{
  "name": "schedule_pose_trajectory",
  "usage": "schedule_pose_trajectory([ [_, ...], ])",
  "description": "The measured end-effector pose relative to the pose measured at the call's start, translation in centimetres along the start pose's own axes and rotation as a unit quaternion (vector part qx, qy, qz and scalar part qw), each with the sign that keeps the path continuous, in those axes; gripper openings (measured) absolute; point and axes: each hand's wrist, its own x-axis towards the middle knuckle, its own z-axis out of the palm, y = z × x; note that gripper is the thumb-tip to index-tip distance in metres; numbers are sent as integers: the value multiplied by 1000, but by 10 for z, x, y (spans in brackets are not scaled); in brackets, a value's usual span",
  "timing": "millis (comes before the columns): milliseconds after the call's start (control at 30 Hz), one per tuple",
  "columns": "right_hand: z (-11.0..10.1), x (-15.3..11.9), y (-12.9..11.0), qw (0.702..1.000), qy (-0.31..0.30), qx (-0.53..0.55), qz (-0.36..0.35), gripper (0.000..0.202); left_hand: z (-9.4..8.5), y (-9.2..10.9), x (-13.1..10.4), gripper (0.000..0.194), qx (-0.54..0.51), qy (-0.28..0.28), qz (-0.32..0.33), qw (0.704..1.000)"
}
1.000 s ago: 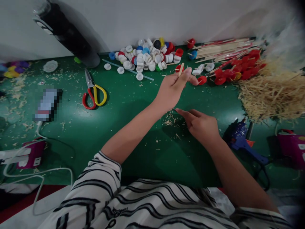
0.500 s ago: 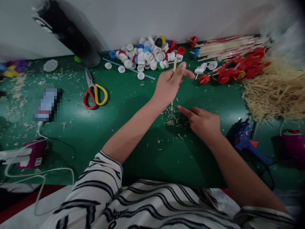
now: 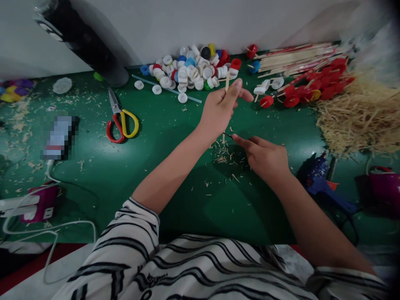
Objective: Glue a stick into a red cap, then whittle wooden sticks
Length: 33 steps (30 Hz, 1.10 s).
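A thin, flat wooden stick (image 3: pixel 227 81) is pinched in my left hand (image 3: pixel 220 106), its top end poking out above the thumb. The lower end shows below the palm, close to the table. My right hand (image 3: pixel 265 156) grips a small dark blade (image 3: pixel 228 135), which meets the stick near its lower end; its handle is hidden in my fingers. Pale wood shavings (image 3: pixel 221 159) lie scattered on the green table (image 3: pixel 187 208) beneath both hands. Beyond my left hand is a heap of plastic bottle caps (image 3: pixel 193 75), mostly white.
Scissors (image 3: pixel 122 123) and a phone (image 3: pixel 61 137) on a cable lie left. A black bottle (image 3: pixel 90 46) stands behind. On the right are wooden sticks (image 3: pixel 290 62), red caps on sticks (image 3: pixel 325 83), straw-like shreds (image 3: pixel 359 118) and a blue glue gun (image 3: pixel 325 187).
The whole view has shifted slightly. The blade has moved a little up along the stick, away from my body. Both hands keep their grips.
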Motion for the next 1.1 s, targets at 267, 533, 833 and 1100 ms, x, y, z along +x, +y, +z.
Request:
schedule_pose_trajectory([
  [267,-3,1,-6,1000,-22,2,22,58,-2,-6,6,75,2,6,3,1000],
  [533,-10,0,-7,999,-44,22,19,58,-1,-1,3,69,-14,13,-12,1000],
  [833,-17,0,-13,993,-117,12,25,62,0,8,-1,66,5,22,-30,999],
  [1100,-26,-1,-7,990,-136,8,20,61,0,2,2,63,4,13,-16,1000],
])
